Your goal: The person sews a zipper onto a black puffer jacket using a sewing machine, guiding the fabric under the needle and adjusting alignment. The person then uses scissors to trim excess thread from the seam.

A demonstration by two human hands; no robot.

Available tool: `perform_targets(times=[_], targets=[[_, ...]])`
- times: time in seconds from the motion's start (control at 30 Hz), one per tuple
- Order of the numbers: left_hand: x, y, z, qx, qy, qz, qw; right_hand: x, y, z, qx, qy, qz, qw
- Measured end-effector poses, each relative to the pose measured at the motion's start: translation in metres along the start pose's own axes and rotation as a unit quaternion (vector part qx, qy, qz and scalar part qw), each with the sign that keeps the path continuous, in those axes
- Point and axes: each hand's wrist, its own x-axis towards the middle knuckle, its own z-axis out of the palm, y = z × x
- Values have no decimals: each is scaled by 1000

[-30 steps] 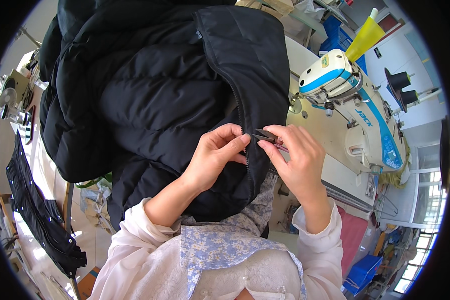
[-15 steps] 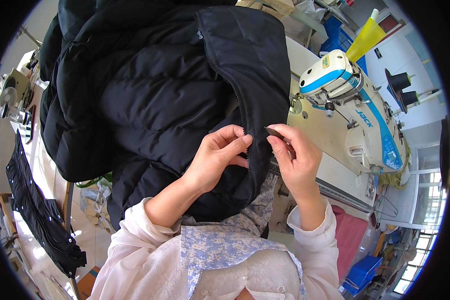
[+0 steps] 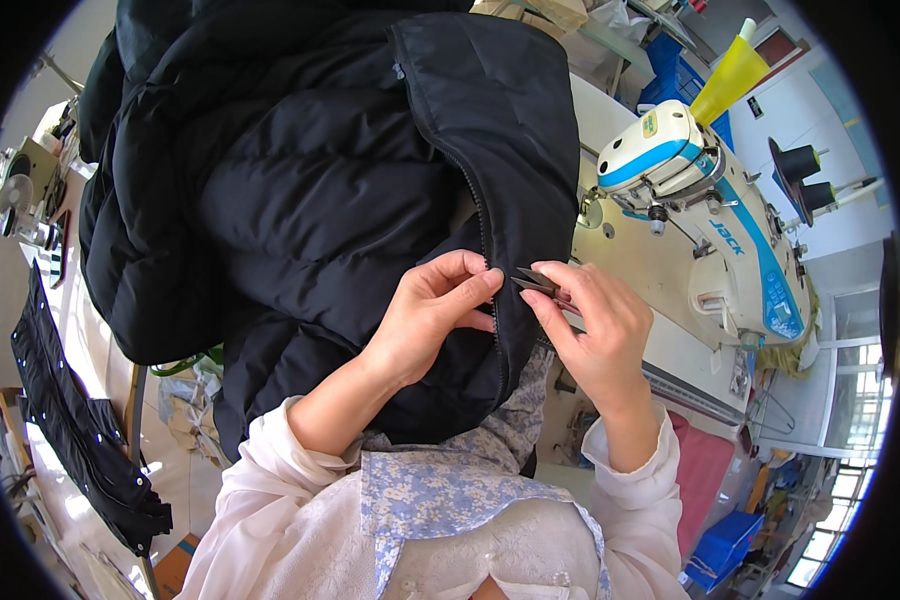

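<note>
A black padded jacket [image 3: 310, 180] lies bunched in front of me, partly over my lap. Its zipper [image 3: 473, 195] runs down along a smooth front flap. My left hand [image 3: 425, 315] pinches the zipper edge between thumb and fingertips, the other fingers curled behind. Just right of that pinch, my right hand [image 3: 605, 330] grips small dark thread snips [image 3: 536, 283]. Their two pointed blades stand apart and point left at the flap beside the zipper. Whether the tips touch the cloth I cannot tell.
To the right a white and blue sewing machine [image 3: 705, 215] stands on a pale table [image 3: 650, 300]. A yellow cone [image 3: 730, 80] rises behind it. At far left hangs another black garment [image 3: 80, 420] with snaps. A blue bin [image 3: 725, 550] sits at lower right.
My right hand has turned, and the snips' two blades now show, spread apart and nearer the zipper. My left hand keeps its pinch in the same place.
</note>
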Motion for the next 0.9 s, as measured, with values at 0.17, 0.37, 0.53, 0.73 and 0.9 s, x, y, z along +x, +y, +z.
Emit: perform_targets(times=[0.17, 0.37, 0.53, 0.73, 0.9], targets=[[-1, 1, 1, 18, 10, 10, 1000, 3, -2, -5, -35, -16, -32, 999], [1, 1, 0, 6, -12, 14, 1000, 2, 0, -6, -39, -9, -18, 999], [0, 1, 1, 16, 4, 10, 1000, 4, -2, -7, -43, -17, -39, 998], [1, 0, -2, 3, -8, 16, 1000, 3, -3, -6, -42, -13, -28, 999], [0, 2, 2, 16, 3, 12, 1000, 3, -1, -6, -36, -5, -24, 999]])
